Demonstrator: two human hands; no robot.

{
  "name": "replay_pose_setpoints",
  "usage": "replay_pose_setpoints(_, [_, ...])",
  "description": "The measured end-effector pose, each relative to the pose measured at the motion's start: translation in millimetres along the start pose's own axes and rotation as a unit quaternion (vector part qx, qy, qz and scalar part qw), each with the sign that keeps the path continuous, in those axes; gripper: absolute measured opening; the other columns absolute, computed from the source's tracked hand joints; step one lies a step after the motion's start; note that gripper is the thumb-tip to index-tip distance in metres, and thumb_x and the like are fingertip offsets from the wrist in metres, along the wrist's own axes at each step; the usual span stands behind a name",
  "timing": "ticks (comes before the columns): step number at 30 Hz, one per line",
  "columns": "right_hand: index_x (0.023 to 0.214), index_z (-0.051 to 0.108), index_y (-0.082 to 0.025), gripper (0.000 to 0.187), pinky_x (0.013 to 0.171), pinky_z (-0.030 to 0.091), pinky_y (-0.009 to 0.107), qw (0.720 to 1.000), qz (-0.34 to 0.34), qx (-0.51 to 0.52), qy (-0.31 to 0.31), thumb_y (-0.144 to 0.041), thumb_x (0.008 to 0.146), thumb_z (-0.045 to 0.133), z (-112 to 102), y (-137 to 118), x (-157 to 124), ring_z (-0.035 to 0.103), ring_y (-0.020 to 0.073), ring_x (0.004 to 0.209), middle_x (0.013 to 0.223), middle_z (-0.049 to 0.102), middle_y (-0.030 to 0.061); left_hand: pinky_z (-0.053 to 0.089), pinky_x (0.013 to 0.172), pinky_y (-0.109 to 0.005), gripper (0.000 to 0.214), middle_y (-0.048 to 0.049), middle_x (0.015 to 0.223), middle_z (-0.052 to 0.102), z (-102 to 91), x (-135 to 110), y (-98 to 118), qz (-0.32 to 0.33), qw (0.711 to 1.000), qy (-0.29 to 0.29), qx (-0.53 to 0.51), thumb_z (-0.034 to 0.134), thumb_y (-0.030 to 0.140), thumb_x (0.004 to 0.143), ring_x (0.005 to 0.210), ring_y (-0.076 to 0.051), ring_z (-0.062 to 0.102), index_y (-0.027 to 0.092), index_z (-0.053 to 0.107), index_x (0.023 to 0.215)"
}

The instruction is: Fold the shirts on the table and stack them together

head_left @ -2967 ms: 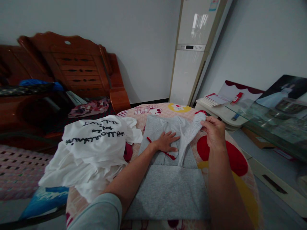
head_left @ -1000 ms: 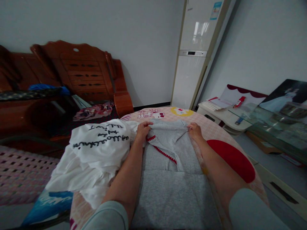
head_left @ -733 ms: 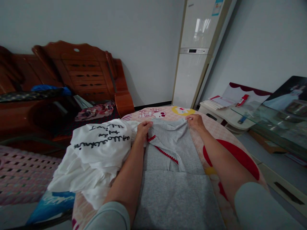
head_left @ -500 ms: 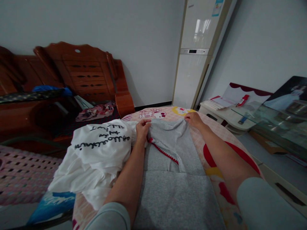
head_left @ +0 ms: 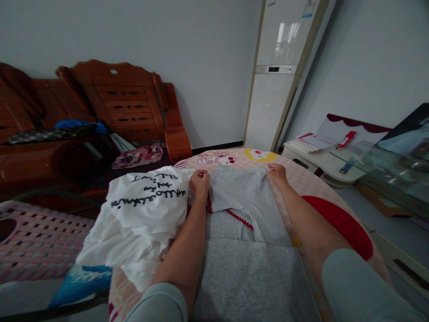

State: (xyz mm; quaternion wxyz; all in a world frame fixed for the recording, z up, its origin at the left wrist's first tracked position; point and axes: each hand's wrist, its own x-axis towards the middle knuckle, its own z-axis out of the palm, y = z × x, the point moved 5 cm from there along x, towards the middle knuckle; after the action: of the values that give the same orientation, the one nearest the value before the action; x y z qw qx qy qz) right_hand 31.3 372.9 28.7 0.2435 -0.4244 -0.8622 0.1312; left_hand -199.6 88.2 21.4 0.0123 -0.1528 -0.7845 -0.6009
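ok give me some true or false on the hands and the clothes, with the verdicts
1. The left hand and the right hand are both at the grey garment. True.
2. The white cloth bears black writing. True.
3. The white cloth lies to the right of the grey garment. False: it lies to the left.
4. Red trim shows on the grey garment. True.
5. The right hand is on the white cloth. False: it is at the grey garment's far right corner.

left hand point(head_left: 200, 184): curled | right hand point(head_left: 278, 175): pinching | forearms point(head_left: 188, 246): reaching forward, apart
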Motion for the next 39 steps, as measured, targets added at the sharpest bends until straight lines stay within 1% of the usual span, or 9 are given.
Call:
replay_pose_setpoints(6, [0.123,0.067,-0.016,0.053,0.101,0.045,0.030,0.999,-0.024,-0.007,-0.039,-0.004,0.077,0.043,12,1,1,0.062,0.0199,0.116,0.125,0.068,0.0088,0.038,0.058,-0.025,0.021,0.0015,0.064,0.056,3.4,3,-7,-0.041,0.995,0.020,-0.085,0.052,0.024,0.061,0.061,-0.015,0.051,0.020,0.066,0.075])
replay_pose_setpoints(11, [0.112,0.069,-0.018,0.039,0.099,0.043,0.028,0.996,-0.050,-0.030,-0.071,-0.007,0.082,0.046,17,-9,11,0.060,0.0190,0.115,0.123,0.068,0.0082,0.038,0.059,-0.024,0.008,0.0024,0.061,0.048,1.6,5,-5,-0.015,0.990,0.050,-0.128,0.049,0.027,0.067,0.062,-0.014,0.046,0.021,0.053,0.063])
replay_pose_setpoints(16, [0.108,0.067,-0.013,0.028,0.089,0.046,0.032,0.994,-0.007,-0.077,-0.075,-0.014,0.089,0.047,19,-14,11,0.062,0.0245,0.105,0.113,0.067,0.0165,0.039,0.059,-0.024,0.011,0.0022,0.062,0.044,-0.1,3,-3,-0.009,0.994,0.055,-0.091,0.048,0.027,0.071,0.063,-0.014,0.045,0.021,0.047,0.062])
replay_pose_setpoints(21, [0.118,0.063,-0.012,0.033,0.087,0.046,0.034,0.991,0.045,-0.111,-0.058,-0.016,0.095,0.040,22,-19,2,0.063,0.0256,0.105,0.119,0.063,0.0210,0.039,0.058,-0.023,0.009,0.0016,0.063,0.046,-0.8,0,0,-0.005,0.996,0.044,-0.083,0.047,0.026,0.071,0.065,-0.015,0.047,0.021,0.048,0.064])
replay_pose_setpoints(25, [0.115,0.067,-0.009,0.034,0.086,0.048,0.035,0.987,0.096,-0.117,-0.046,-0.030,0.094,0.048,14,-13,1,0.063,0.0287,0.107,0.115,0.066,0.0230,0.039,0.059,-0.024,0.008,0.0011,0.065,0.051,1.3,1,-2,-0.033,0.997,0.029,-0.068,0.047,0.025,0.070,0.069,-0.016,0.051,0.021,0.054,0.069])
replay_pose_setpoints(28, [0.103,0.073,-0.010,0.036,0.083,0.050,0.036,0.985,0.119,-0.114,-0.051,-0.037,0.092,0.052,9,-8,3,0.066,0.0292,0.104,0.108,0.070,0.0210,0.039,0.059,-0.024,0.009,0.0017,0.065,0.052,4.3,1,-3,-0.036,0.996,0.021,-0.077,0.048,0.025,0.068,0.069,-0.016,0.052,0.021,0.056,0.070])
replay_pose_setpoints(31, [0.096,0.076,-0.015,0.031,0.081,0.051,0.032,0.986,0.112,-0.109,-0.058,-0.037,0.088,0.057,10,-9,5,0.067,0.0268,0.101,0.105,0.073,0.0162,0.039,0.060,-0.024,0.007,0.0023,0.063,0.048,5.2,0,-2,-0.005,0.994,0.032,-0.108,0.049,0.026,0.068,0.065,-0.015,0.050,0.021,0.052,0.063])
replay_pose_setpoints(35, [0.097,0.077,-0.021,0.023,0.084,0.049,0.029,0.990,0.053,-0.114,-0.064,-0.030,0.087,0.058,19,-20,8,0.066,0.0225,0.103,0.106,0.074,0.0100,0.040,0.060,-0.024,0.008,0.0023,0.062,0.046,6.2,0,-2,0.011,0.993,0.029,-0.115,0.049,0.027,0.068,0.064,-0.015,0.049,0.022,0.049,0.061])
replay_pose_setpoints(39, [0.098,0.076,-0.020,0.024,0.087,0.047,0.028,0.991,0.033,-0.119,-0.060,-0.017,0.086,0.054,22,-25,9,0.064,0.0207,0.104,0.107,0.073,0.0097,0.040,0.059,-0.024,0.008,0.0018,0.063,0.047,6.6,0,-3,0.015,0.994,0.025,-0.107,0.049,0.027,0.068,0.065,-0.015,0.050,0.022,0.051,0.063])
